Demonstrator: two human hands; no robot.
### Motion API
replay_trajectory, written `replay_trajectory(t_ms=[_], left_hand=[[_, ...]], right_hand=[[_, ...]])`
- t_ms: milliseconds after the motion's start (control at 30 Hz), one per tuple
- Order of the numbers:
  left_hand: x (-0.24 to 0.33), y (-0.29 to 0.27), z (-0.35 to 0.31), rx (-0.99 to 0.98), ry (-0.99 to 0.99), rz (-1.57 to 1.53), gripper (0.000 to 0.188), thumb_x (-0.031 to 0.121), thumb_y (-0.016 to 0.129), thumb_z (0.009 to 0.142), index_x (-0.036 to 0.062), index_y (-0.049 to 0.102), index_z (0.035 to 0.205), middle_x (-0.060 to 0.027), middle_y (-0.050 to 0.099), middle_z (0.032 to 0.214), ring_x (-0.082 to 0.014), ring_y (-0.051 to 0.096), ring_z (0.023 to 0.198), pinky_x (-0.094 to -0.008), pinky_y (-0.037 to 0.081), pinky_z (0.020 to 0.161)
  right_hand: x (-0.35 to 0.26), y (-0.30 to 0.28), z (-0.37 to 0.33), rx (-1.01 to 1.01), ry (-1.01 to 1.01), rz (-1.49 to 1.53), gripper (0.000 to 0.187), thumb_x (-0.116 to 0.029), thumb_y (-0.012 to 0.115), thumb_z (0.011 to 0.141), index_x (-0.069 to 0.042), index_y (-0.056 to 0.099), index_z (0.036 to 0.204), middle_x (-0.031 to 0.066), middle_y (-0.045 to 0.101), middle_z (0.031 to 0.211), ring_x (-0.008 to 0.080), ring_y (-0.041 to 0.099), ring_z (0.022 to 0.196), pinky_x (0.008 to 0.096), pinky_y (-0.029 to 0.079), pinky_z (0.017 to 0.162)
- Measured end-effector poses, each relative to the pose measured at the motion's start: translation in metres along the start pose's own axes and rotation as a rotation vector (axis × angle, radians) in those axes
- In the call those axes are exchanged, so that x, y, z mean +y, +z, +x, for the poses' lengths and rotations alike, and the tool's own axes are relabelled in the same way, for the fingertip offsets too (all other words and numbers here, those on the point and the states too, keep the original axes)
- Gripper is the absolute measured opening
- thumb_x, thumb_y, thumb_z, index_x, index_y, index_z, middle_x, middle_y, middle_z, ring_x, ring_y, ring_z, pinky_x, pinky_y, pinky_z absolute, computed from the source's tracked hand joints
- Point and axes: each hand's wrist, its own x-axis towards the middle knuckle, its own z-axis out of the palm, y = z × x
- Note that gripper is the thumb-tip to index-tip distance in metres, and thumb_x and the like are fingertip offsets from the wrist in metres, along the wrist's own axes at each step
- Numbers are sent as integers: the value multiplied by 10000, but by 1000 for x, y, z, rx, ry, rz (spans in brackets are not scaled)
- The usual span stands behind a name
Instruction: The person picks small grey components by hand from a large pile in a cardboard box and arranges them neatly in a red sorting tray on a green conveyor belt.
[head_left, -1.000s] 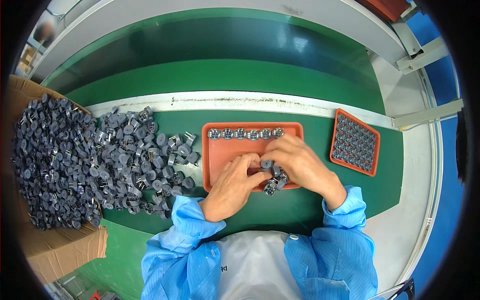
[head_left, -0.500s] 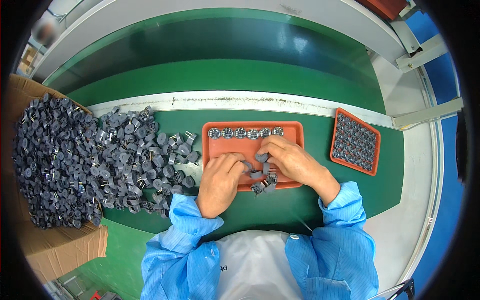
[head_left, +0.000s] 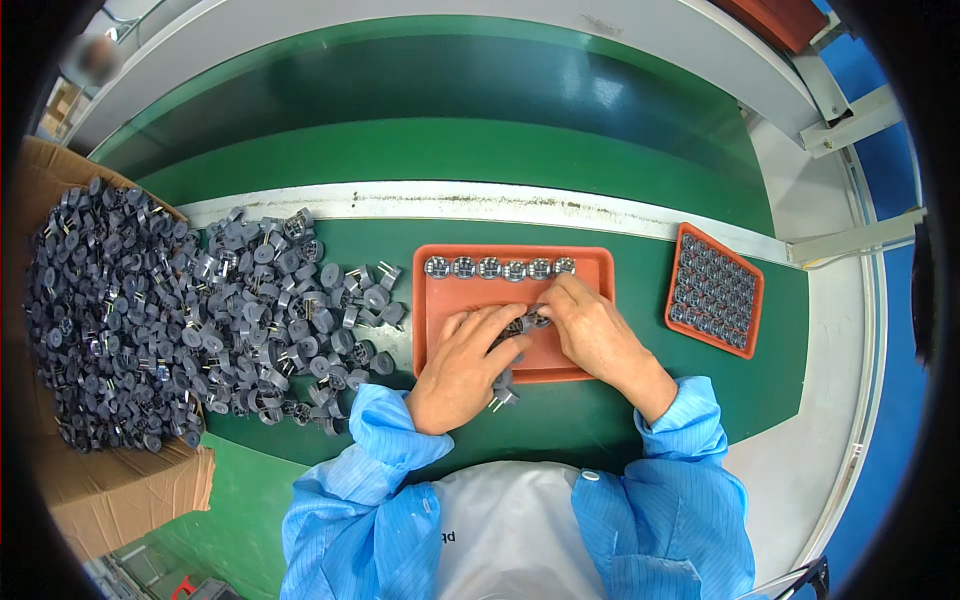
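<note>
A shallow orange tray (head_left: 440,305) lies in front of me, with a row of round dark parts with metallic faces (head_left: 489,268) along its far side. My left hand (head_left: 458,368) is over the tray's left half, fingers curled around small round grey parts (head_left: 514,328). More grey parts with metal pins (head_left: 506,397) show beneath that hand at the near rim. My right hand (head_left: 600,335) pinches another round grey part (head_left: 540,318) beside the left fingertips; the fingers partly hide it.
A heap of similar grey parts (head_left: 260,320) spills from a cardboard box (head_left: 140,500) at the left onto the green table. To the right stands a second orange tray (head_left: 757,305) filled with such parts. A white rail (head_left: 500,196) and green surface (head_left: 450,150) run behind.
My left hand has moved right and closed over the grey parts. My right hand has shifted slightly right and nearer to me, and its part now sits against the left fingertips.
</note>
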Motion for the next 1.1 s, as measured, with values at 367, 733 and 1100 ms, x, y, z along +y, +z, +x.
replay_trajectory(t_ms=[367, 733, 1100], left_hand=[[5, -5, 2, -15, -36, 33, 591, -106, 747, 761, 114, 744, 1310, -136, 617, 1509, -352, 615, 1349, -490, 452, 1111], [6, 1, 1, -82, -7, 117, 553, -93, 721, 784, 67, 724, 1313, -150, 582, 1549, -353, 552, 1449, -500, 420, 1138], [8, 4, 2, -62, 2, 136, 588, -47, 717, 831, 81, 687, 1404, -138, 587, 1579, -345, 562, 1443, -491, 424, 1153]], right_hand=[[0, 4, -9, 124, 44, -50, 136, -59, 753, 970, 2, 695, 1076, 170, 676, 1087, 398, 719, 1002, 485, 615, 823], [0, 1, -18, 141, -57, 138, 148, -9, 795, 935, 17, 748, 1073, 157, 734, 1092, 384, 719, 1016, 464, 613, 895], [44, -27, -10, 377, 7, -385, 111, -59, 849, 843, -56, 769, 919, 66, 669, 995, 306, 620, 992, 448, 490, 833]])
